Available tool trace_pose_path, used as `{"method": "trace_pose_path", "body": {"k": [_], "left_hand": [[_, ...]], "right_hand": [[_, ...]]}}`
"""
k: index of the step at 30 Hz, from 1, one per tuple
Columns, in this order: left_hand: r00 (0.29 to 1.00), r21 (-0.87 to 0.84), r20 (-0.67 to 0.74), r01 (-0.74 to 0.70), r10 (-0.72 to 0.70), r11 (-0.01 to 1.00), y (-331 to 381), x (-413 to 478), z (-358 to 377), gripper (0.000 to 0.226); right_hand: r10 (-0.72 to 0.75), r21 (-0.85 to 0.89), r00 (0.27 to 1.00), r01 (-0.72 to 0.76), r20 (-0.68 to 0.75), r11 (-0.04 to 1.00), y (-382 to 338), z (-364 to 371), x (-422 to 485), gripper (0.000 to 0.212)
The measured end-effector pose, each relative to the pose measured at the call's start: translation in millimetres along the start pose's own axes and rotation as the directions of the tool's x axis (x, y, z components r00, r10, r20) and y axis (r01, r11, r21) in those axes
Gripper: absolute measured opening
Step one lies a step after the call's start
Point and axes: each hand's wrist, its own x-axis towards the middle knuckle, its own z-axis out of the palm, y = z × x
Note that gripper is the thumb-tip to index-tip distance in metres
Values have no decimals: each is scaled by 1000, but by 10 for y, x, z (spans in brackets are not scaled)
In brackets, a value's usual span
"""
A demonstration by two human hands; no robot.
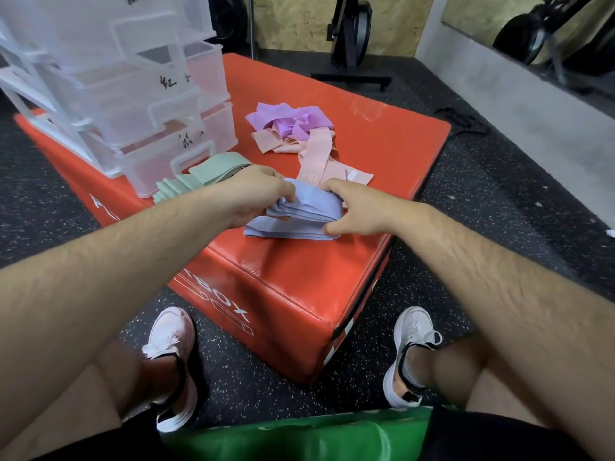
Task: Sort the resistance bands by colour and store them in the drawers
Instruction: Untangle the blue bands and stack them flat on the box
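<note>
The clear plastic drawer unit in the upper left runs off the top and left edges. The dark handwritten marks on its drawer fronts are too blurred to read. The fingers of the left hand are buried in the folded pale blue fabric bands, and that hand covers one end of the pale green bands. White lettering on the side of the red padded surface is partly behind the forearm. A green pad is cut off at the bottom.

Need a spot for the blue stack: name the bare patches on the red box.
Widest: the red box top right of the purple bands and pink bands, out to its edge. Smaller: behind the purple bands, beside the drawer unit. Crowded: near-left, around green bands and blue bands.
</note>
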Motion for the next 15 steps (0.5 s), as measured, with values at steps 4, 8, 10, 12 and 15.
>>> {"method": "trace_pose_path", "body": {"k": [4, 8, 10, 12, 15], "left_hand": [[997, 96, -72, 2, 5, 995, -67, -8, -23, 27], [992, 217, -99, -61, 84, 974, -96, -11, -51, 25], [985, 288, -126, -76, 117, 955, -101, -20, -71, 24], [977, 350, -151, -88, 149, 932, -123, -36, -95, 29], [960, 436, -144, -155, 239, 887, -166, -58, -142, 43]], "right_hand": [[-8, -120, 1000, 11, 27, 993, 7, 29, 17, 55], [-13, -195, 999, 21, 44, 981, -11, 35, 34, 54], [-26, -207, 998, 36, 51, 978, -38, 35, 51, 54], [-42, -221, 997, 54, 58, 974, -69, 44, 72, 56], [-68, -244, 995, 86, 79, 966, -111, 59, 99, 62]]}}
